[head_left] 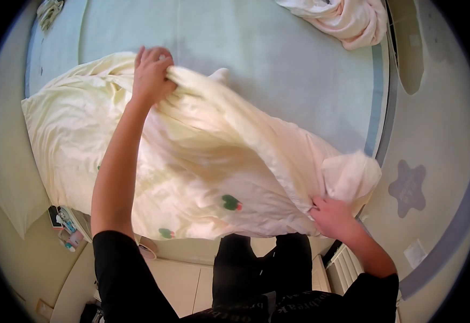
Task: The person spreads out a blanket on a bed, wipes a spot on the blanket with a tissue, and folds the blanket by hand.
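Note:
A pale yellow and pinkish quilt (pixel 208 156) with small green and red prints lies across the near side of the bed. My left hand (pixel 153 75) is closed on its far edge, left of the middle. At the right, my right hand (pixel 331 215) pinches the same edge close to a bunched corner. Between both hands the edge is lifted into a slanting, slightly blurred fold. The quilt's near side hangs over the bed's front edge, in front of my legs.
A light blue-green mat (pixel 278 70) covers the bed. Beyond the quilt lie a pink bundled cloth (pixel 353 24) and a small greenish cloth (pixel 49 12). A star decoration (pixel 407 188) marks the right wall. Small items (pixel 67 229) sit on a shelf at left.

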`<state>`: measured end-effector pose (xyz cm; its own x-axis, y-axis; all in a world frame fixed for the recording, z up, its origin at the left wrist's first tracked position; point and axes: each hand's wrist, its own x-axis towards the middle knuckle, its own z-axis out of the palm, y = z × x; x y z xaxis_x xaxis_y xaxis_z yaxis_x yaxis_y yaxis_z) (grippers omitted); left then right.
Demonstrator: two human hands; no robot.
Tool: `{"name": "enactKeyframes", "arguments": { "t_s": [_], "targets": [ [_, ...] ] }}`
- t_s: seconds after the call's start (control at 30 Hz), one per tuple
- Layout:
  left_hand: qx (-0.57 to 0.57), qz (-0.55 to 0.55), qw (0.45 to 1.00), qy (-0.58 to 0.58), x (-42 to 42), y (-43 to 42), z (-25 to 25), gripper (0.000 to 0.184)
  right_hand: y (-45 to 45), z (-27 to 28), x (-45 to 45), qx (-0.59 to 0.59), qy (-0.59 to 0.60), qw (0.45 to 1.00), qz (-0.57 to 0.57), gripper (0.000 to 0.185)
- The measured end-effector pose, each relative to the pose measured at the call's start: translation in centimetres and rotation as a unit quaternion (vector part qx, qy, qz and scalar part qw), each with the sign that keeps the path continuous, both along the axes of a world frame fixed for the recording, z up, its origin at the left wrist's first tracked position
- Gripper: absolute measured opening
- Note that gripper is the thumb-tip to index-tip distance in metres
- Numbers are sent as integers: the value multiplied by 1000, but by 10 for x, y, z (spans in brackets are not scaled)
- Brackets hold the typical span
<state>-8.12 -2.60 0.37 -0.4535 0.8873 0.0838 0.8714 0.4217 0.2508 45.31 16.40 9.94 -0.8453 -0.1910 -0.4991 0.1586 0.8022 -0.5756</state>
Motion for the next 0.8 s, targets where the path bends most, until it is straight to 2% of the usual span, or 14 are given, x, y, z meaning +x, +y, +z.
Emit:
{"name": "enactKeyframes", "arguments": {
  "t_s": [0.03,0.13,0.17,0.2,0.23,0.3,0.33,0.4,0.47,0.57,0.67,0.73,0.77,0.8],
  "targets": [
    [-26,-29,998,-54,-3,-15,7,29,-7,-6,-5,4,-36,999,17,16],
    [32,-96,988,-114,34,-79,26,21,-11,-10,-59,-41,-231,968,94,16],
    [-8,-104,985,-139,46,-100,30,21,-14,-17,-83,-72,-160,983,-47,17],
    [5,-108,984,-144,61,-119,33,20,-17,-24,-108,-103,-86,973,-185,18],
    [-7,-87,985,-149,76,-136,32,20,-17,-43,-133,-164,37,939,-301,18],
    [-17,-62,984,-165,99,-156,27,20,-16,-69,-200,-81,192,902,-378,33],
    [-5,-45,986,-161,107,-160,21,19,-12,-81,-236,-40,243,897,-367,41],
    [17,-18,988,-153,114,-159,21,20,-16,-88,-302,-38,259,905,-334,50],
    [28,-2,988,-152,114,-160,19,21,-31,-72,-350,-39,109,959,-257,55],
    [40,-7,988,-150,109,-160,18,21,-48,-109,-379,11,80,973,-217,46],
    [42,-14,988,-147,107,-158,14,21,-19,-99,-366,-37,137,926,-350,42],
    [44,-5,988,-151,105,-159,13,21,28,-73,-364,-39,199,868,-454,36],
    [45,-3,987,-153,104,-156,11,21,72,-93,-368,-26,258,813,-521,32],
    [53,13,990,-132,104,-151,11,21,109,-68,-368,-140,181,754,-616,37]
  ]
}}
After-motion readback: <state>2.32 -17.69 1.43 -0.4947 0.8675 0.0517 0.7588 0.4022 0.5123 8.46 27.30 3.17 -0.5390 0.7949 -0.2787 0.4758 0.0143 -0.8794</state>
